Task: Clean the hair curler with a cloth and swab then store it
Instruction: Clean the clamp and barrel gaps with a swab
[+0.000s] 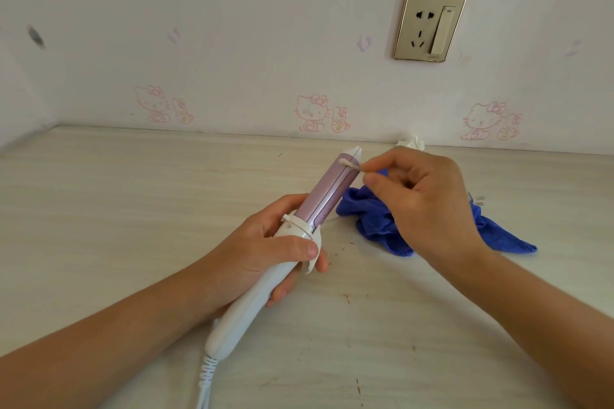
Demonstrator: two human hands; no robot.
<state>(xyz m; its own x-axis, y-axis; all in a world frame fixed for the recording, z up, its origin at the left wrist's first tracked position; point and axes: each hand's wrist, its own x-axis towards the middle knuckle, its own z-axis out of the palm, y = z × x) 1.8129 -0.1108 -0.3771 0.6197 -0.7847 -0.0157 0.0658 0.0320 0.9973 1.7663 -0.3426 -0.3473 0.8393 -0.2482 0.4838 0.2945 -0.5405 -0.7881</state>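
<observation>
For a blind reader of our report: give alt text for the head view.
A right hand pinches a swab against the tip of a pink curler gripped by the left hand. A blue cloth lies on the table.

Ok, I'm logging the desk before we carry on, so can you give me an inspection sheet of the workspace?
Surface: pale wood-grain table, dark specks.
Job's things: hair curler held up; swab tip on its pink barrel near the end; blue cloth crumpled on the table.
Clutter: white crumpled wad by the wall.
Grips: left hand wraps the curler's handle; right hand pinches the swab.
Cables: white cord runs off the bottom edge.
Surroundings: cartoon wallpaper; wall socket, nothing plugged in.
</observation>
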